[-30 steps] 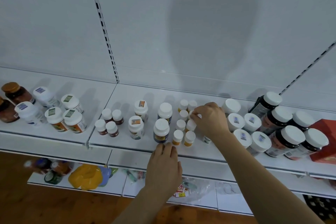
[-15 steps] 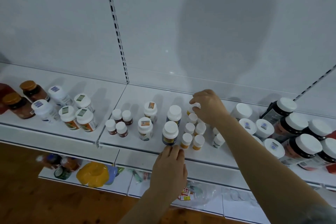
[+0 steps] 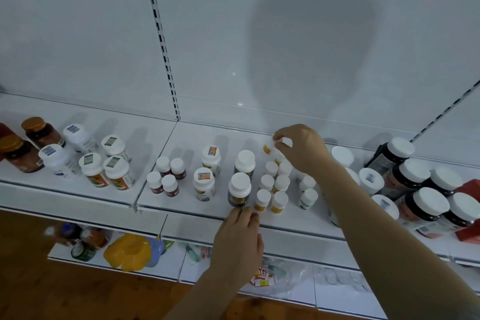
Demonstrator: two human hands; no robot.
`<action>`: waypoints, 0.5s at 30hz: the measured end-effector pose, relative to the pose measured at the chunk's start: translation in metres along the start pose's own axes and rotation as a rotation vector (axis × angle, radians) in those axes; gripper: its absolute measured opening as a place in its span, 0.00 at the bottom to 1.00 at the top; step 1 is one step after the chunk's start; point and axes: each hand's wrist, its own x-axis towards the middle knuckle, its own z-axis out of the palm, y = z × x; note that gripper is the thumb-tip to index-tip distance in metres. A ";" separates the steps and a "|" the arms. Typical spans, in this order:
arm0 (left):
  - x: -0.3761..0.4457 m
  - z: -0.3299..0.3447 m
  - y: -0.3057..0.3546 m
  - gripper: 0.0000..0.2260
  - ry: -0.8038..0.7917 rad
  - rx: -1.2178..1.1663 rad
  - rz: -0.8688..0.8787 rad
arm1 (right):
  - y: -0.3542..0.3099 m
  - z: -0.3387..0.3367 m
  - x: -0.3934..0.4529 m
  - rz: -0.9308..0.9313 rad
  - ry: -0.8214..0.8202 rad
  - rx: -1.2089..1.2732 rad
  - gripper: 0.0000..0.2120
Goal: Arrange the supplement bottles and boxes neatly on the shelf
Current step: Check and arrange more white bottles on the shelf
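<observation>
Head view from just behind the person: a small orange-labelled bottle point(image 3: 268, 147) is pinched in the right hand point(image 3: 301, 149), fingers curled round its white cap. It is tipped, long axis leaning, cap toward the hand, held above the back of the white shelf point(image 3: 181, 205). Just below it stand two rows of small white-capped bottles point(image 3: 272, 187), upright. Beside them stand two dark white-capped bottles point(image 3: 240, 187). The left hand point(image 3: 237, 244) rests at the shelf's front edge, fingers loosely curled, holding nothing. Large dark jars point(image 3: 426, 197) crowd the right.
</observation>
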 end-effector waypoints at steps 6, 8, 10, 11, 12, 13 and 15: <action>0.004 -0.049 0.015 0.12 0.163 -0.363 -0.135 | -0.035 -0.045 -0.063 0.103 0.175 0.412 0.07; 0.005 -0.074 0.022 0.12 0.279 -0.551 -0.177 | -0.050 -0.056 -0.090 0.190 0.185 0.630 0.08; 0.007 -0.092 0.027 0.14 0.398 -0.792 -0.218 | -0.064 -0.063 -0.116 0.229 0.212 0.783 0.09; 0.007 -0.101 0.030 0.13 0.430 -0.899 -0.243 | -0.070 -0.065 -0.127 0.236 0.229 0.839 0.09; 0.007 -0.110 0.035 0.12 0.435 -0.992 -0.264 | -0.076 -0.066 -0.137 0.241 0.245 0.900 0.08; 0.006 -0.117 0.041 0.10 0.443 -1.057 -0.271 | -0.081 -0.066 -0.145 0.248 0.262 0.948 0.08; 0.002 -0.129 0.053 0.10 0.469 -1.128 -0.272 | -0.088 -0.065 -0.159 0.253 0.298 0.991 0.09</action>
